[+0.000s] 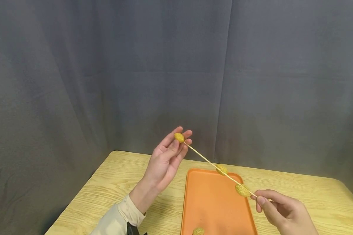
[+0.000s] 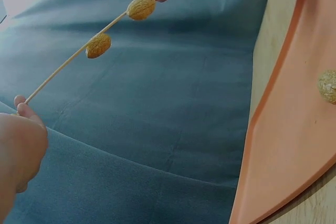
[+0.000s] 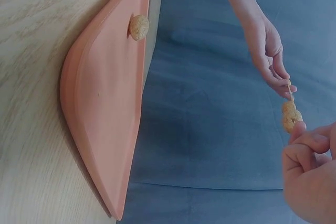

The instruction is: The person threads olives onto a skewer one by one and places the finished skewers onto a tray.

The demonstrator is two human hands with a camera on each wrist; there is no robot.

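A loose golden-brown breaded food ball lies nearest the viewer on the flat orange rectangular plastic tray, at the tray's near edge; judged from this, at least one piece is not yet on the stick. The tray rests on the light wooden table. Above the tray's right side, the right hand pinches the near end of a thin pale wooden skewer between thumb and curled fingers. The skewer is held in the air and runs diagonally up and to the left, away from the viewer. Two breaded balls are already threaded: the lower threaded ball sits just beside the right hand's fingertips, and the middle threaded ball sits a little further along the stick. At the far end, the left hand, palm upward, pinches a third breaded ball between its fingertips right at the skewer's tip; whether the tip has already pierced this ball cannot be told. A cream sleeve covers the left forearm. A grey fabric curtain hangs behind the table.
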